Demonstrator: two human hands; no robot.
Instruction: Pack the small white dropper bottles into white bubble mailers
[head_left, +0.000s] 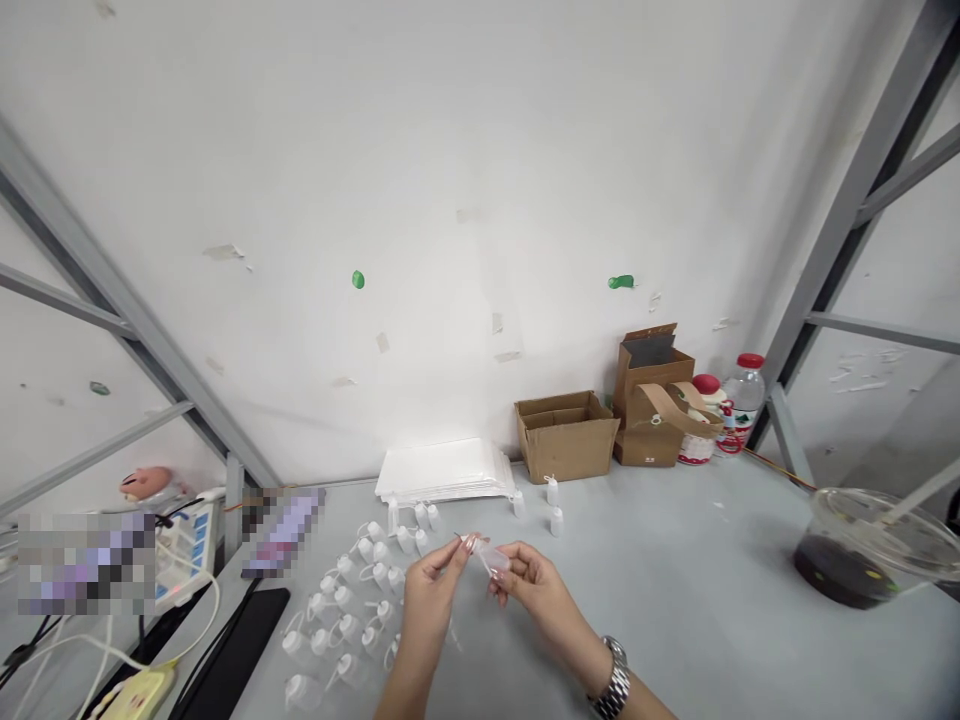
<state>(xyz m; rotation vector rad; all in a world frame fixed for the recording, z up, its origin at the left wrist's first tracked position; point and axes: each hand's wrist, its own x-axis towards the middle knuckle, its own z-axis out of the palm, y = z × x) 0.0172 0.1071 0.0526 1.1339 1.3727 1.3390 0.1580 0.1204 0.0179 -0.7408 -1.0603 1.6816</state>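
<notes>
Over the middle of the grey table, both hands meet on one small translucent squeeze bottle (491,560), tilted with its white top toward the left. The fingertips of my left hand (435,580) pinch that top end. My right hand (529,582) has its fingers round the bottle's body, and a metal-band watch (615,678) sits on that wrist. To the left stand several similar small bottles (349,628) with strap-tethered caps, loosely in rows. A few more bottles (556,520) stand beyond my hands, near the boxes.
A stack of white sheets (442,470) lies against the wall. Beside it are an open cardboard box (568,445), a brown paper bag (649,440) and a red-capped bottle (746,390). At right sits a plastic bowl of dark liquid (847,570); at left, a black power bank-like slab (240,650) and cables.
</notes>
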